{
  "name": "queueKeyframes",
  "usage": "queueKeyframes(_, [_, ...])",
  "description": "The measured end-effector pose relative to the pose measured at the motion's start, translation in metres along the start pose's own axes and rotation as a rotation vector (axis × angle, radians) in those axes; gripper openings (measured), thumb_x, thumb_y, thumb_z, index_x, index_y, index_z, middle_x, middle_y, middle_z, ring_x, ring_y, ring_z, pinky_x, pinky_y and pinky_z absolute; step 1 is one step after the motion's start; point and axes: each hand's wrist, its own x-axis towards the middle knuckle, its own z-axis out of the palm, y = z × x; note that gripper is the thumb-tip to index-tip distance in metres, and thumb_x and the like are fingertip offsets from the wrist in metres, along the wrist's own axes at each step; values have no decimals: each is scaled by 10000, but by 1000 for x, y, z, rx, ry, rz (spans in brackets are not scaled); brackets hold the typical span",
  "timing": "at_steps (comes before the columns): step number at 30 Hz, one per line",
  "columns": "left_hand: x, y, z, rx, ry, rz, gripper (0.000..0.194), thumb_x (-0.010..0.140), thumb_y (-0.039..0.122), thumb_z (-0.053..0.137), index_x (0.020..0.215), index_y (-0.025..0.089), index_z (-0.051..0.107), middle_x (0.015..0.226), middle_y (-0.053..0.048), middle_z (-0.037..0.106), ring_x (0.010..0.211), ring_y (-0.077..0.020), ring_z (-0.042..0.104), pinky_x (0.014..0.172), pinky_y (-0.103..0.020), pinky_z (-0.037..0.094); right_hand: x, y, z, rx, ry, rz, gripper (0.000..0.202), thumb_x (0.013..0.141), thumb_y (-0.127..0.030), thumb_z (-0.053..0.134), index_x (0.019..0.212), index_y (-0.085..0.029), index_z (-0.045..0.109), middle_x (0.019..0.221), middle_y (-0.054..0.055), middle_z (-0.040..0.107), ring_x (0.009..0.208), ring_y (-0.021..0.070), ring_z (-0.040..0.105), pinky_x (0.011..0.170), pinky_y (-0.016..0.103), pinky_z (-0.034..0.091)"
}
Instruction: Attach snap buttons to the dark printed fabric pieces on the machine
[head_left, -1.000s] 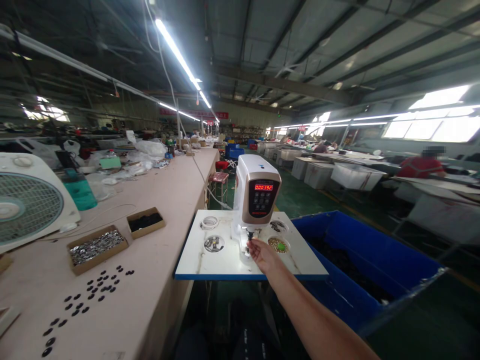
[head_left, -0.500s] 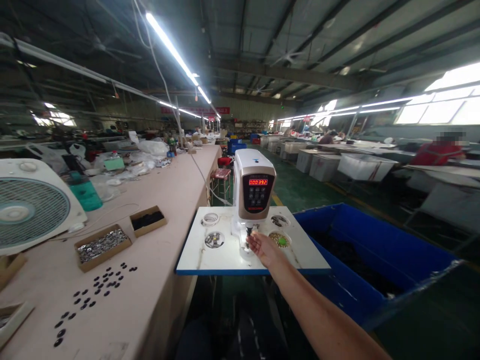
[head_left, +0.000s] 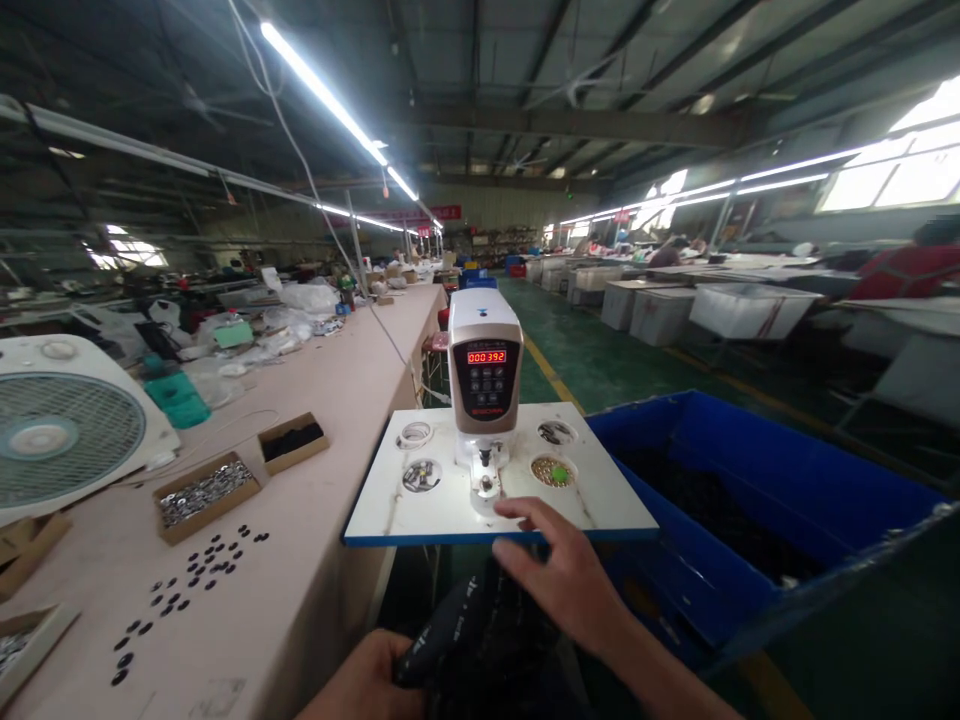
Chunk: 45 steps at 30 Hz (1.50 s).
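Black printed cloth (head_left: 450, 640): before the near edge of the white counter (head_left: 435, 515), in the left hand (head_left: 379, 675) | Left grip: clamped on cloth | Right hand (head_left: 566, 575): by the cloth, grip apart; contact with cloth cannot be told | Machine (head_left: 484, 325): on white counter, display (head_left: 486, 357) reading 000392 | Blue bin (head_left: 787, 465): right of white counter

A long white fluorescent ceiling tube (head_left: 322, 93) and glaring, pale windows (head_left: 915, 178) light the dim hall; the black printed cloth (head_left: 469, 645) sinks into shadow; edges stretch, background softens.
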Motion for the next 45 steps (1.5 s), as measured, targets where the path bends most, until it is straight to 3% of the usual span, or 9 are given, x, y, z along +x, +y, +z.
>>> queueKeyframes(3, [21, 24, -5, 109, -69, 56, 420, 628, 501, 830, 656, 134, 628, 593, 41, 488, 589, -121, 436, 570, -259, 349, -35, -16, 5, -392, -327, -364, 657, 786, -418, 803, 1398, -287, 601, 1463, 86, 584, 1417, 333, 427, 1228, 491, 210])
queueKeyframes(6, [37, 57, -8, 272, -172, 145, 321, 694, 430, 757, 661, 152, 601, 598, 47, 451, 585, -105, 355, 553, -247, 283, -33, 2, 13, -543, -439, -288, 805, 755, -393, 824, 1481, -242, 510, 1495, 129, 549, 1411, 354, 427, 1202, 509, 219])
queueKeyframes(9, [50, 91, -13, 482, -168, 202, 186, 715, 322, 703, 670, 165, 614, 590, 52, 447, 588, -108, 351, 548, -239, 267, -11, 27, 14, -537, -448, -75, 432, 766, -331, 791, 1179, -223, 719, 1131, 88, 754, 1045, 306, 653, 959, 407, 428])
queueKeyframes(11, [60, 107, -17, 526, -166, 207, 135, 713, 279, 679, 667, 165, 626, 579, 57, 446, 580, -107, 350, 547, -237, 263, 2, 35, 11, -461, -428, 20, 118, 811, -296, 727, 881, -201, 732, 847, 24, 743, 801, 222, 647, 749, 303, 425])
queueKeyframes(13, [70, 117, -21, 500, -179, 217, 129, 719, 273, 675, 669, 159, 640, 581, 57, 458, 585, -108, 354, 556, -235, 271, 10, 35, 6, -333, -379, 77, 111, 828, -265, 677, 754, -184, 659, 729, -14, 669, 702, 168, 587, 637, 254, 364])
queueKeyframes(20, [94, 107, -15, 253, -247, 186, 305, 763, 406, 711, 896, 133, 740, 757, 3, 658, 699, -153, 537, 707, -256, 427, 22, 34, -8, -58, -390, 258, 88, 784, -250, 626, 753, -168, 631, 657, -51, 534, 651, 122, 470, 587, 221, 327])
queueKeyframes(27, [120, 83, -9, -193, -176, 68, 333, 694, 360, 835, 908, 119, 749, 866, -54, 736, 751, -157, 607, 732, -254, 447, 36, 66, -12, 44, -344, 324, 317, 813, -468, 679, 743, -161, 643, 647, -35, 547, 631, 125, 454, 556, 222, 326])
queueKeyframes(36, [170, 93, -26, -204, -60, 92, 405, 688, 425, 825, 941, 123, 731, 837, -49, 749, 750, -192, 657, 750, -292, 466, 85, 94, 0, -171, -89, 317, 266, 822, -441, 704, 859, -186, 773, 798, 23, 750, 806, 218, 669, 707, 270, 441])
queueKeyframes(45, [210, 104, -44, -125, 30, 104, 231, 703, 309, 722, 848, 133, 685, 711, -11, 697, 631, -157, 590, 613, -259, 387, 127, 115, 2, -266, -64, 259, 260, 859, -403, 631, 851, -181, 766, 810, 20, 755, 791, 203, 664, 692, 259, 421])
